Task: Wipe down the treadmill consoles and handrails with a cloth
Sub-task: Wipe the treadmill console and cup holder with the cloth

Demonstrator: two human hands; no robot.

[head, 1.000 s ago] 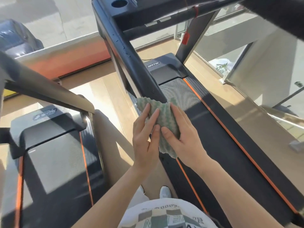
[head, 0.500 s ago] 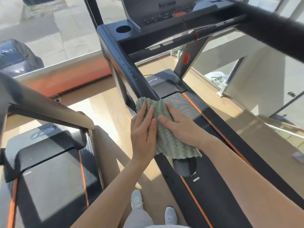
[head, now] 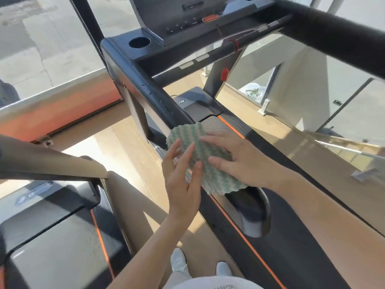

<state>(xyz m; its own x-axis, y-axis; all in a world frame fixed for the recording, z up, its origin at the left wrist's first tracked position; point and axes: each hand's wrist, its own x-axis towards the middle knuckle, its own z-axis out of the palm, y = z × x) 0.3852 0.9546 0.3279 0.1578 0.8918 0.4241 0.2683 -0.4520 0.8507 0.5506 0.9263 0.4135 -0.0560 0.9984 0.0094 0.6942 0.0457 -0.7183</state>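
Lying under left hand (head: pixel 180 184), right hand (head: pixel 241 163) — cloth (head: pixel 193 134).

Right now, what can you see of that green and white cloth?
The cloth is thin, with green and white zigzag stripes and a wavy edge; it looks soft and textured. It is spread nearly flat, slightly rumpled, over the black handrail, just short of the rail's rounded end. The left hand lays straight fingers on its left side; the right hand presses flat on its right. Its lower edge hangs free.

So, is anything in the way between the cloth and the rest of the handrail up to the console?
Nothing visible: the cloth lies over the handrail, which runs bare up to the console.
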